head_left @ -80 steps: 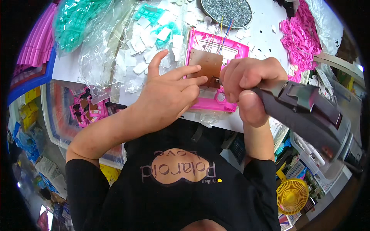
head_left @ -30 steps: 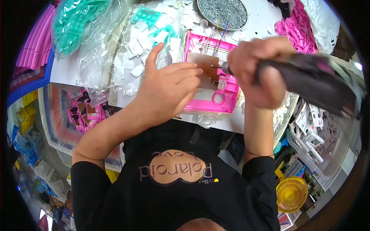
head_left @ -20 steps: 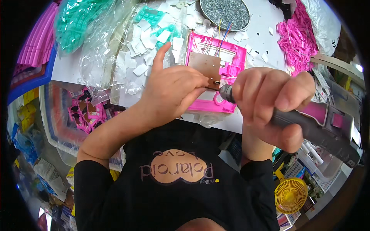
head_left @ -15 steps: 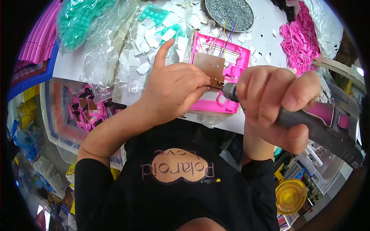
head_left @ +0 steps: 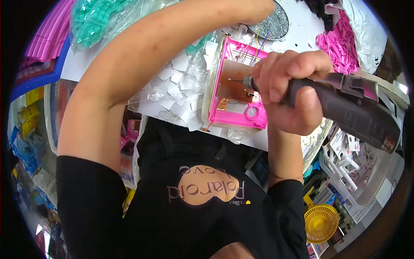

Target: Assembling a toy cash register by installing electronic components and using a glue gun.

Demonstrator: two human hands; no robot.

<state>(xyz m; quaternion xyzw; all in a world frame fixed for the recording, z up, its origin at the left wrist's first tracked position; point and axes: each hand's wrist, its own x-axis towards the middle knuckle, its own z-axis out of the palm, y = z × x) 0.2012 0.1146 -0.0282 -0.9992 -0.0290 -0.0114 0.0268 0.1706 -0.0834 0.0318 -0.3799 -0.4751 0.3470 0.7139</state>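
My right hand (head_left: 290,93) is wrapped tight around the dark grip of an electric screwdriver (head_left: 345,108), right of centre in the frame, with the thumb lying along the underside of the body. Its thin bit (head_left: 236,80) points left and sits over the brown circuit board (head_left: 235,84) set inside the pink plastic housing (head_left: 235,118), just above the middle of the frame on the white tabletop (head_left: 297,26).

The trouble I see is that nothing steadies that housing. My left arm (head_left: 142,56) stretches away toward the upper middle of the frame, over the scattered white plastic pieces (head_left: 174,88), and the left hand itself is hidden near the round dish of small metal screws (head_left: 274,19), so I cannot tell whether it is open or holding anything. If I press the driver now, I reckon the housing could skid or twist on the smooth top, and the bit could slip off the screw head and scratch the copper face of the board. The thin coloured wires (head_left: 258,41) run up from the board close to the bit; a slip that way might snag them.

The heavy tail of the tool hangs out toward the right edge, so my wrist carries its weight at a slant, which I think makes a tilted bit likely.
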